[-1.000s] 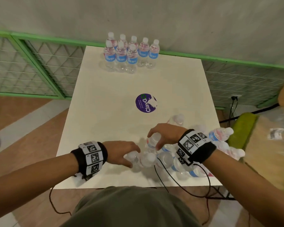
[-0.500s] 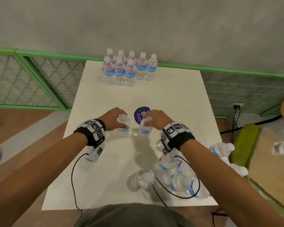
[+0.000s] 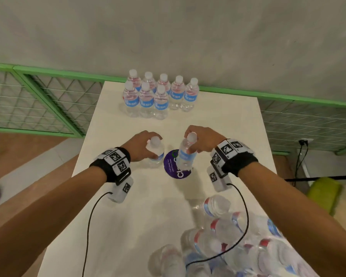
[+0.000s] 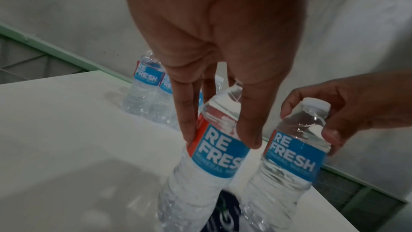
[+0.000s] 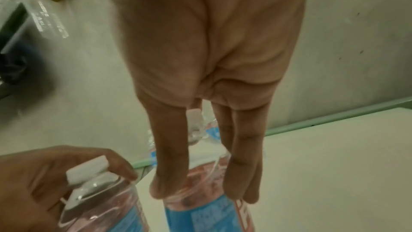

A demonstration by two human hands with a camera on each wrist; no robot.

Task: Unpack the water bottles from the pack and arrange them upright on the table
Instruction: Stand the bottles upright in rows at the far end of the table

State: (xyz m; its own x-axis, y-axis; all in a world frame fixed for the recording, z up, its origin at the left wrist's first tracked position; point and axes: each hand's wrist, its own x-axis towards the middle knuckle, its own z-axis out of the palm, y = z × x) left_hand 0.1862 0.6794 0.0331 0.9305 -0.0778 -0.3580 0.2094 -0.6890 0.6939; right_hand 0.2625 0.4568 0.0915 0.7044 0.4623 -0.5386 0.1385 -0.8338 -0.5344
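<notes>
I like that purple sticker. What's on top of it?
The right hand holds a bottle over the sticker. The bottle hides part of the sticker's writing. Whether its bottom touches the sticker cannot be seen.

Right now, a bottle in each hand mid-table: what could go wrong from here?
1. The right hand holds its bottle high near the cap and tilted; a top grip may let it swing or tip when set down.
2. The standing group of bottles is packed tight; sliding two more in together could topple some.
3. The wrist cable drapes over the loose bottles lying at the near edge; a forward reach might drag one off.
</notes>
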